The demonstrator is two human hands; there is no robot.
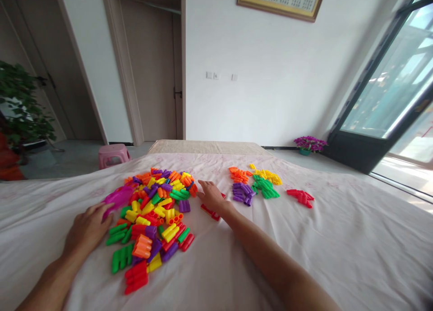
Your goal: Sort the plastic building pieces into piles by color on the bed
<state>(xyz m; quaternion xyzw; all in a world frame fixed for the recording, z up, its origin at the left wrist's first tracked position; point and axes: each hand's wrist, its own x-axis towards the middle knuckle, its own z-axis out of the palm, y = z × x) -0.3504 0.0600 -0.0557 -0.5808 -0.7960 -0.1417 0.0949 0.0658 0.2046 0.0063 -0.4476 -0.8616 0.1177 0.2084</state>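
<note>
A mixed pile of colored plastic tube-shaped building blocks [158,207] lies spread on the cloth, in red, orange, yellow, green and purple. At its left edge is a magenta plastic piece [119,197], partly covered by blocks. My left hand [88,223] has its thumb and fingers around the near edge of that piece. Right of the pile, my right hand [212,196] reaches over the cloth, its fingers apart and pointing left, holding nothing visible. Under this hand lies a red item [210,212] with dark marks, partly hidden by the wrist.
Small single-color groups lie to the right: orange blocks [239,174], purple blocks [242,193], green blocks [265,187], yellow blocks [269,176] and red blocks [300,197]. A wrinkled pale cloth [338,239] covers the surface. Beyond it stands a pink stool [113,155].
</note>
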